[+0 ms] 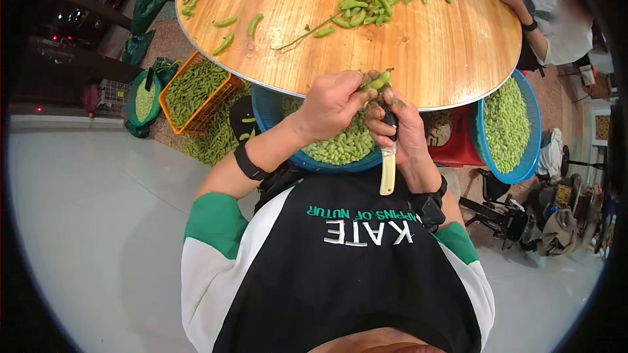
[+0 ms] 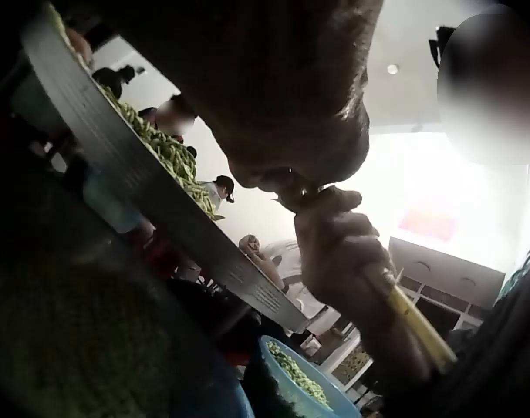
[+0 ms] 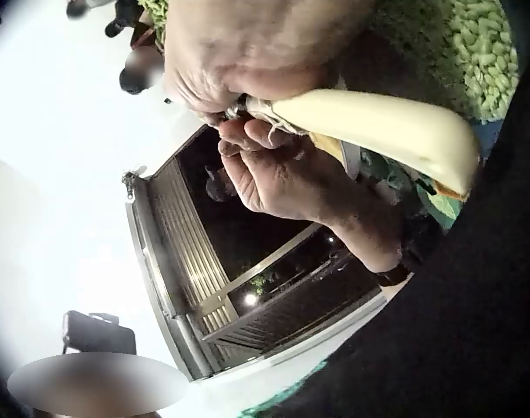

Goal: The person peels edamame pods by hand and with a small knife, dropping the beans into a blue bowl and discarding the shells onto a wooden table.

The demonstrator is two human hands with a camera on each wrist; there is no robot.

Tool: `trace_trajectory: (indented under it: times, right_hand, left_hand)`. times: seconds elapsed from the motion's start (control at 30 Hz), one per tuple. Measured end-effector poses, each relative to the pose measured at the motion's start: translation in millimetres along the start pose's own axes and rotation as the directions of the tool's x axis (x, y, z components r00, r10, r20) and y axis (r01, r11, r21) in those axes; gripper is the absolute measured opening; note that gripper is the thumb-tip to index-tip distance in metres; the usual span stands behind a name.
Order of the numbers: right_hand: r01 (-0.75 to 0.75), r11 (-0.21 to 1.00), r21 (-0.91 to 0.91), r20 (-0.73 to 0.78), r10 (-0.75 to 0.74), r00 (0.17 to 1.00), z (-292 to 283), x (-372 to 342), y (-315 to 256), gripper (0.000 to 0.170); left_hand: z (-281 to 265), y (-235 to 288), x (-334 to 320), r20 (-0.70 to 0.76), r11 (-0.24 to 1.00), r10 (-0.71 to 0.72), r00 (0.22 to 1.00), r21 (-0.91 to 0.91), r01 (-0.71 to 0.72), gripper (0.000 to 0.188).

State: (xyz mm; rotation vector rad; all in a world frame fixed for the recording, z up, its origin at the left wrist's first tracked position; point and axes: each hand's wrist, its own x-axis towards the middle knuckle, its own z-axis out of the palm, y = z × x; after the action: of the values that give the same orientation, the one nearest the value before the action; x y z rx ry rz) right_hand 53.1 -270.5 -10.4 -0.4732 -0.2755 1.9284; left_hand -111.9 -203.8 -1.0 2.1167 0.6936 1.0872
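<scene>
My left hand (image 1: 330, 106) pinches a green soybean pod (image 1: 377, 81) at the table's near edge. Close against it, my right hand (image 1: 407, 125) grips a cream-handled tool (image 1: 388, 173), its handle pointing back toward my chest. A dark wrapping covers the tool's upper part, and its working end is hidden among the fingers. In the right wrist view the cream handle (image 3: 378, 131) juts out below my right palm, with my left fingertips (image 3: 247, 135) meeting the right ones. Under both hands stands a blue basin (image 1: 261, 108) of shelled beans (image 1: 340, 146).
Loose pods (image 1: 366, 3) are heaped on the round wooden table (image 1: 281, 72). An orange crate (image 1: 171, 121) of pods stands at left, near a green basin (image 1: 152, 101). Another blue basin (image 1: 481, 134) holds shelled beans at right. Across the table sits another person (image 1: 562, 26).
</scene>
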Motion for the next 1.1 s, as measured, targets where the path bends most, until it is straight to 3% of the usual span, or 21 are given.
trace_trajectory:
  times: [0.07, 0.13, 0.27, 0.33, 0.37, 0.4, 0.43, 0.47, 0.5, 0.53, 0.57, 0.63, 0.67, 0.73, 0.77, 0.83, 0.87, 0.93, 1.07, 1.1]
  right_hand:
    - [0.035, 0.999, 0.021, -0.008, -0.035, 0.999, 2, -1, 2, 0.021]
    - [0.078, 0.996, 0.037, -0.013, -0.077, 0.997, 8, -1, 3, 0.020]
    - [0.164, 0.981, -0.105, -0.045, -0.170, 0.984, 15, -3, 3, 0.023]
    - [0.178, 0.967, -0.182, -0.083, -0.196, 0.977, 12, -2, 2, 0.029]
    - [0.213, 0.885, -0.414, -0.114, -0.283, 0.952, 9, -2, 1, 0.028]
    - [0.220, 0.751, -0.623, -0.124, -0.372, 0.920, 7, -3, 2, 0.027]
    - [0.216, 0.753, -0.621, -0.130, -0.371, 0.919, 7, -4, 3, 0.027]
    - [0.252, 0.622, -0.742, -0.086, -0.460, 0.884, 8, -3, 5, 0.028]
    - [0.272, 0.470, -0.840, -0.028, -0.538, 0.843, 9, -3, 5, 0.029]
    - [0.258, 0.437, -0.862, -0.028, -0.548, 0.836, 11, -4, 3, 0.032]
    - [0.257, 0.437, -0.862, -0.029, -0.548, 0.836, 10, -4, 2, 0.032]
    - [0.274, 0.300, -0.914, 0.073, -0.542, 0.837, 4, -5, 0, 0.034]
    - [0.269, 0.303, -0.914, 0.068, -0.541, 0.838, 1, -5, -2, 0.034]
    - [0.333, 0.193, -0.923, 0.182, -0.543, 0.820, -5, -5, -5, 0.039]
    - [0.326, 0.200, -0.924, 0.172, -0.542, 0.822, -8, -5, -4, 0.039]
    - [0.364, 0.002, -0.931, 0.298, -0.570, 0.765, -12, -5, -3, 0.041]
    - [0.362, 0.004, -0.932, 0.295, -0.570, 0.767, -12, -5, -3, 0.041]
    - [0.345, -0.266, -0.900, 0.436, -0.565, 0.700, -12, -7, -5, 0.037]
    - [0.305, -0.196, -0.932, 0.361, -0.552, 0.752, -16, -11, -5, 0.031]
    - [0.302, -0.276, -0.912, 0.407, -0.533, 0.742, -13, -11, -5, 0.028]
  left_hand:
    - [6, -1, 0, -0.044, 0.997, 0.054, 0.998, 0.060, -0.052, 0.010]
    - [10, 0, 3, -0.070, 0.972, -0.134, 0.988, -0.206, 0.117, 0.012]
    - [5, 15, 9, -0.092, 0.933, -0.215, 0.972, -0.313, 0.176, 0.012]
    - [6, 12, 6, 0.080, 0.793, -0.423, 0.903, -0.450, 0.412, 0.010]
    - [5, 13, 4, 0.080, 0.792, -0.424, 0.902, -0.450, 0.412, 0.010]
    - [5, 14, 1, 0.052, 0.898, -0.331, 0.942, -0.289, 0.331, 0.011]
    - [5, 16, -2, 0.044, 0.965, -0.231, 0.972, -0.117, 0.234, 0.013]
    - [6, 17, -5, 0.046, 0.965, -0.232, 0.972, -0.118, 0.236, 0.013]
    - [7, 18, -7, 0.015, 0.989, -0.143, 0.990, -0.022, 0.144, 0.010]
    - [8, 19, -9, -0.010, 0.996, -0.049, 0.999, 0.077, 0.049, 0.009]
    - [8, 19, -9, -0.010, 0.996, -0.050, 0.999, 0.076, 0.050, 0.009]
    - [9, 20, -13, 0.010, 0.998, -0.058, 0.998, 0.031, 0.057, 0.010]
    - [9, 21, -15, 0.013, 0.998, -0.061, 0.998, 0.028, 0.061, 0.010]
    - [10, 23, -16, 0.075, 0.998, -0.011, 0.997, 0.056, 0.007, 0.008]
    - [11, 24, -17, 0.081, 0.999, -0.018, 0.997, 0.052, 0.014, 0.008]
    - [11, 26, -15, 0.064, 0.998, -0.023, 0.998, 0.061, 0.019, 0.014]
    - [10, 27, -15, 0.077, 0.996, -0.085, 0.993, 0.024, 0.083, 0.015]
    - [11, 25, -15, 0.083, 0.995, -0.095, 0.992, 0.017, 0.094, 0.015]
    - [13, 22, -21, 0.174, 0.992, -0.123, 0.977, 0.015, 0.123, 0.013]
    - [13, 21, -23, 0.175, 0.992, -0.126, 0.976, 0.015, 0.125, 0.013]
